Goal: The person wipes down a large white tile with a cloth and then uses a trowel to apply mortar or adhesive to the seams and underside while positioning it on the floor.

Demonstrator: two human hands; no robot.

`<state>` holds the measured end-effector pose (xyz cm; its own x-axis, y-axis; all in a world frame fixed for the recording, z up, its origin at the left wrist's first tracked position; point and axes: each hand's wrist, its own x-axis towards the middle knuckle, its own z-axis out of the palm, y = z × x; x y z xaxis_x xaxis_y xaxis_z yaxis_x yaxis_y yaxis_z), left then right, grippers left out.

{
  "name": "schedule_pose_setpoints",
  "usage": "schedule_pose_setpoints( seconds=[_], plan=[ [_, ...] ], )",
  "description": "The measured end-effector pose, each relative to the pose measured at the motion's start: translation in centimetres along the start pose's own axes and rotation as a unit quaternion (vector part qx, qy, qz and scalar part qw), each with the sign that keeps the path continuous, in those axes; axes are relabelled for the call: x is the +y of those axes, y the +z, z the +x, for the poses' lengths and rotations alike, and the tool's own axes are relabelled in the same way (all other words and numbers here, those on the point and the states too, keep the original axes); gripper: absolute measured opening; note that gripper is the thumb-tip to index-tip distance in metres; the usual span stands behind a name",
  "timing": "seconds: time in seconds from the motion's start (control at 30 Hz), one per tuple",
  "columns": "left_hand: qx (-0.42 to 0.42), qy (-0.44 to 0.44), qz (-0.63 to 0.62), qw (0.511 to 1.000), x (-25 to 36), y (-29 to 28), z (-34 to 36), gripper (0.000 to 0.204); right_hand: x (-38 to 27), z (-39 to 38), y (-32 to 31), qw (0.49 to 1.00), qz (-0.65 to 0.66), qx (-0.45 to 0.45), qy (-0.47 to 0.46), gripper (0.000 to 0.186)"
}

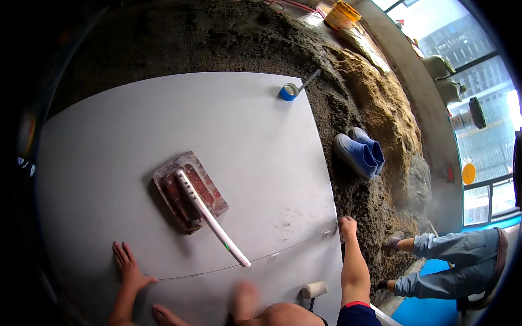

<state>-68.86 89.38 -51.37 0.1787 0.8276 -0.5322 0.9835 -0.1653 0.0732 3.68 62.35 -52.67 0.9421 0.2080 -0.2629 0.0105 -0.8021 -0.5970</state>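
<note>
My left hand [129,270] lies flat with spread fingers on a large pale grey tile [261,125], beside a thin seam [206,273] against a second grey tile [217,304]. At the far end of that seam, on the right edge, my right hand [348,227] has its fingers curled in; what they hold, if anything, is hidden. Small pale pieces [326,233] stick up along the seam. Between my hands and farther off rests a worn red rectangular tool [190,193] with a long pale bar [217,231] slanting toward me.
A pale-headed mallet [315,289] is near my bare knee. A blue round container [289,92] with a metal tool [310,79] sits at the far corner. Wet mortar [348,195], blue shoes [356,155] and a yellow bucket [342,15] lie beyond; another person's legs [451,266] are right.
</note>
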Motion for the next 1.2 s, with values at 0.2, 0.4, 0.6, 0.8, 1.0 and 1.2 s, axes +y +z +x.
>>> schedule_pose_setpoints(
  seconds=[0.2, 0.4, 0.6, 0.8, 1.0, 1.2],
  plan=[
    [-0.033, -0.031, 0.006, 0.999, -0.2, -2.8, -0.6, 0.144, -14.5, -11.4, 8.4, 0.958, 0.1, -0.25, -0.098, 0.028],
    [-0.017, 0.005, 0.004, 1.0, -0.5, -0.9, 0.7, 0.144, -22.8, -29.5, 20.0, 0.767, 0.034, -0.641, -0.018, 0.037],
    [-0.054, -0.021, 0.013, 0.998, -0.6, -1.6, -0.5, 0.144, -27.9, -29.0, 22.4, 0.846, -0.094, -0.49, -0.19, 0.036],
    [-0.056, -0.014, -0.006, 0.998, -0.6, -1.2, -1.3, 0.141, -34.6, -33.6, 11.8, 0.896, 0.054, -0.369, -0.24, 0.037],
    [-0.045, 0.02, 0.0, 0.999, 0.2, -1.9, -0.1, 0.138, -21.9, -32.2, 15.4, 0.869, 0.004, -0.368, -0.33, 0.036],
    [0.026, 0.039, -0.033, 0.998, -1.7, 0.4, -1.4, 0.129, -25.3, -39.0, 26.9, 0.735, -0.288, -0.408, -0.458, 0.044]
  ],
)
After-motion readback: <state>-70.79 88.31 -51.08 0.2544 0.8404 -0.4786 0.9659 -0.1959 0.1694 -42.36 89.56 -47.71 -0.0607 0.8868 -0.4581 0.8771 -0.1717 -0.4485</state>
